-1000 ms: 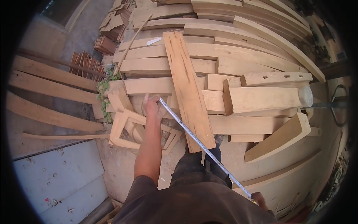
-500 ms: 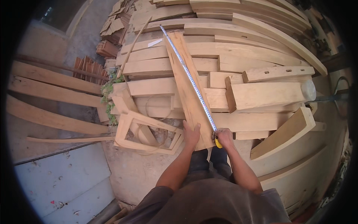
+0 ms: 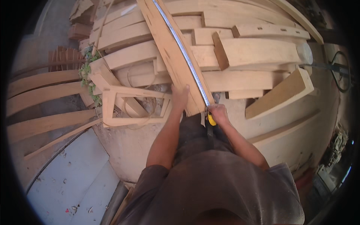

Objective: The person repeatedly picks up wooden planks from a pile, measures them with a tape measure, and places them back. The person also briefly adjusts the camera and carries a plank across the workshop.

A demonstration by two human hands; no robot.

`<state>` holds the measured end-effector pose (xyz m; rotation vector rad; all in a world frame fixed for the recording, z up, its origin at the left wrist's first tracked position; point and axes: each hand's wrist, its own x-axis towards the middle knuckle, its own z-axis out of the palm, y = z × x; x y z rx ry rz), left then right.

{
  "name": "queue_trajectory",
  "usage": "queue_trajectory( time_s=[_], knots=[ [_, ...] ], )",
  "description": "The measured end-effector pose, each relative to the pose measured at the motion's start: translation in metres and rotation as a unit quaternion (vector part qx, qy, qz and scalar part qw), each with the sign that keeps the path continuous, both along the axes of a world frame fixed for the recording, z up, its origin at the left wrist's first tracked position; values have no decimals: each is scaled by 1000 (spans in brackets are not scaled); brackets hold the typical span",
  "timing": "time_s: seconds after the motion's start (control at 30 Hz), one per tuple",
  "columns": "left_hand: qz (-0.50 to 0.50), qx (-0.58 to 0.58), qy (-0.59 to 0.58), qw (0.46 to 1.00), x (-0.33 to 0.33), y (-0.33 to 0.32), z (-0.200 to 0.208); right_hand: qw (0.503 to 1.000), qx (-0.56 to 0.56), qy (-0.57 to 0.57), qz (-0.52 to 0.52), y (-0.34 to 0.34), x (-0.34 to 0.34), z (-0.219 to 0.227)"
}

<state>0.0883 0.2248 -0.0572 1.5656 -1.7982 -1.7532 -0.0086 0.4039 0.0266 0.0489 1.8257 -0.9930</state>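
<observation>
The right hand (image 3: 218,113) is closed around the tape measure (image 3: 212,120) at the near right corner of the board (image 3: 165,41), its yellow case showing below the fist. The left hand (image 3: 180,96) lies at the board's left edge, thumb on the top face; its other fingers are out of sight, so I cannot tell whether they close underneath.

The board lies across the pile, slanting away to the upper left, its near end just in front of the person's legs. The blade (image 3: 183,52) is drawn out along its face, close to the right edge. Measuring looks well under way. The far ends of board and blade run out of view, so whether the tape is hooked there is unclear. No pencil line can be made out, so marking, if wanted, seems left to do.

Left of the board sits a wooden frame (image 3: 108,105); to the right are pale planks (image 3: 243,80) and a slotted block (image 3: 270,31). A light sheet (image 3: 75,172) at lower left bears a small red mark.

The blade's scale is too fine to read, and no brand or label is legible.
</observation>
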Motion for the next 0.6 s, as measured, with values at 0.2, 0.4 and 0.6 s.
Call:
queue_trajectory(
  time_s=[0.2,0.4,0.6],
  knots=[
    [-6,4,52,999,1,-4,-3,996,77,-37,-21,31,15,-3],
    [2,81,55,995,1,-2,12,997,66,-44,-22,34,16,-9],
    [65,223,148,961,15,5,5,997,61,-45,-19,35,14,-8]
  ],
)
